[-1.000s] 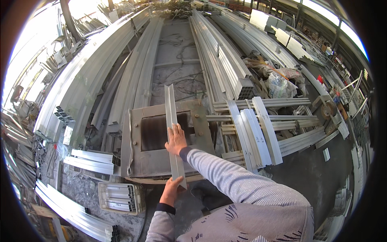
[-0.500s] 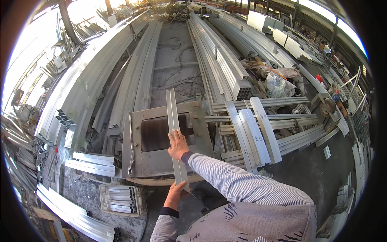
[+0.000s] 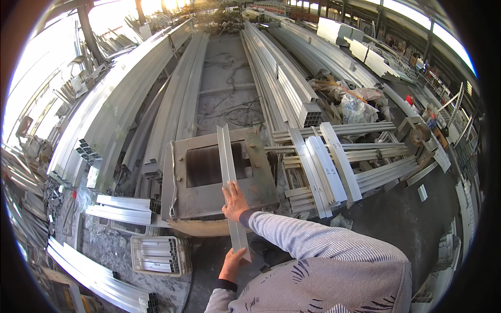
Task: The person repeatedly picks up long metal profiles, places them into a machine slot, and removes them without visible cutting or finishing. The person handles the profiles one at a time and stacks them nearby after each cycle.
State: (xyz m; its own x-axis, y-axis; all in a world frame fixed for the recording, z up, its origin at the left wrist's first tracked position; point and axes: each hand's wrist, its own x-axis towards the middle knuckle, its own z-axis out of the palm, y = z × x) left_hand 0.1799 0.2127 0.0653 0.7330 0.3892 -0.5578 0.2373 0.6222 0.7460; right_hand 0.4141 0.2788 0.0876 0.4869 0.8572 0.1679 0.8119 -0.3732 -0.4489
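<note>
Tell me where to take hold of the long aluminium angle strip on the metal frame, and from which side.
Take the aluminium angle strip at its near end, which overhangs the metal frame toward the person, coming from below and the near side. The left hand sits there already; the right hand steadies it from above, mid-length.

Profile: long aluminium angle (image 3: 228, 175), lies lengthwise over a grey metal frame (image 3: 209, 201), frame centre.
Right hand (image 3: 236, 202): flat on the profile, mid-length, fingers spread.
Left hand (image 3: 231, 266): grips the profile's near end, lower centre.
Right of frame: short profiles (image 3: 326, 167) stacked crosswise.
Lower left: crate (image 3: 159, 255) of cut pieces.
Upper frame: long profile bundles (image 3: 282, 78) running away.
</note>
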